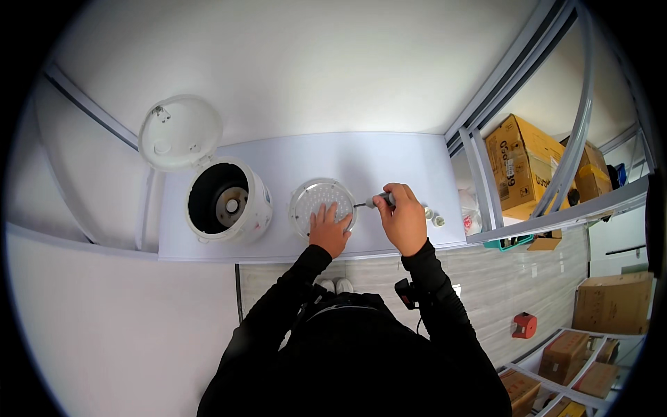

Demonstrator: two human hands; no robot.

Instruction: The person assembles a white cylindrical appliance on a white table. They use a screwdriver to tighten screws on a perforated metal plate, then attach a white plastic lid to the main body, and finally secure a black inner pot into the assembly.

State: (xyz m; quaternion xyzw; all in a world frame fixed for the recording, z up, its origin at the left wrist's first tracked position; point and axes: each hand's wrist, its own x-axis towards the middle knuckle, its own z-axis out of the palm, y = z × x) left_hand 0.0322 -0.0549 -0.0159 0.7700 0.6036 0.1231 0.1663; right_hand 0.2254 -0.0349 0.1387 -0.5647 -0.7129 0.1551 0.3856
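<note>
A round, shiny metal plate with a dimpled or perforated face lies on the white table, probably a rice cooker's inner lid. My left hand rests on its near part, fingers spread flat and pressing on it, so it is open. My right hand is closed around the grey handle of a screwdriver. The screwdriver's thin shaft points left, and its tip reaches the plate's right rim; whether it touches a screw is too small to tell. To the left stands a white rice cooker with its lid swung up, a dark inside showing.
Beside my right hand are small whitish cylindrical pieces. A clear plastic bag sits by the table's right end. Metal frame posts flank the table, with yellow cartons beyond. On the floor at right stands a red stool.
</note>
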